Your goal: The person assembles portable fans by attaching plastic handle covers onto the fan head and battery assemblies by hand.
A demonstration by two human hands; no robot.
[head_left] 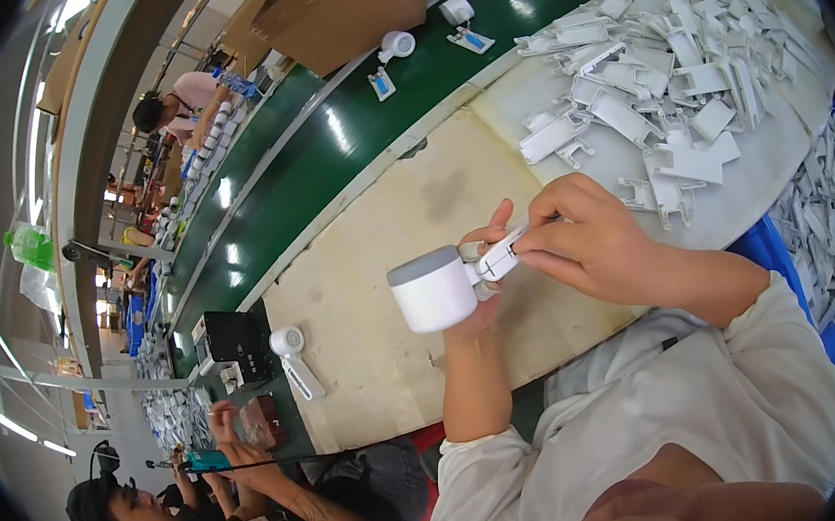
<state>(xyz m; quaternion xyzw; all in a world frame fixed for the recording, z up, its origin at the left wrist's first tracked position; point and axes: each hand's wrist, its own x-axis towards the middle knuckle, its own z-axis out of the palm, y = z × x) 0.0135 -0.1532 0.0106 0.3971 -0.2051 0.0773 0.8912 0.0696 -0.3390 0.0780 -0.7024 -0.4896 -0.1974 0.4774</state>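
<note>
In front of me, above the work table, I hold a white device with a round drum-shaped head (437, 294) and a grey rim. A short hinged neck joins the head to a narrow white body piece (501, 255). My left hand (491, 231) is closed around the neck from behind, and the head hides much of it. With thumb and fingers, my right hand (587, 244) pinches the far end of the body piece. A similar white device (294, 361) lies on the table's left end.
White plastic housings (662, 86) are heaped at the right, with more parts in a blue bin (816, 222) beside me. Beyond the table runs a green conveyor (325, 139) carrying several devices and a cardboard box (343, 11). A co-worker (250, 508) at lower left holds a teal power tool (206, 460).
</note>
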